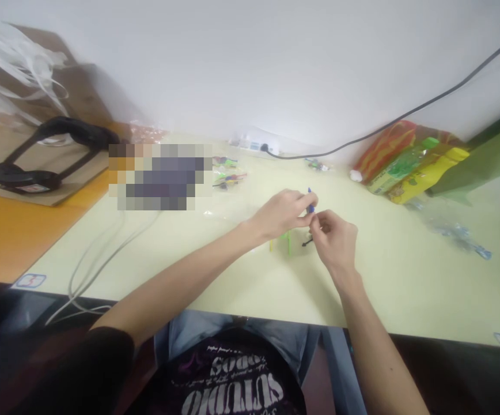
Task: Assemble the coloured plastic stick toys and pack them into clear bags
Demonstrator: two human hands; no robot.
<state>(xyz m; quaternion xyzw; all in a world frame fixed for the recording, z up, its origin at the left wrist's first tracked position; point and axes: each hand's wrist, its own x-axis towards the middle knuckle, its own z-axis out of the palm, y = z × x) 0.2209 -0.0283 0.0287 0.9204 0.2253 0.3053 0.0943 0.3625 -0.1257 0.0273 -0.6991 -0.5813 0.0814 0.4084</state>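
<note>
Over the pale table, my left hand (285,212) pinches a small blue plastic piece (310,202) between thumb and fingers. Close against it, my right hand (334,233) has its fingertips pressed together at the lower end of the blue piece; whether it grips that piece or something else is hidden. A black arrow-tipped piece (306,242) shows just below the right fingers. Thin green sticks (289,244) and a yellow stick (271,245) are under my left hand, partly covered by it.
Small colourful plastic parts (228,178) lie behind my left hand, and bagged parts (459,233) at the right. Snack bags and a green bottle (423,158) stand back right. A blurred-out dark object (163,177), white cables (103,262) and a black frame (66,138) are left.
</note>
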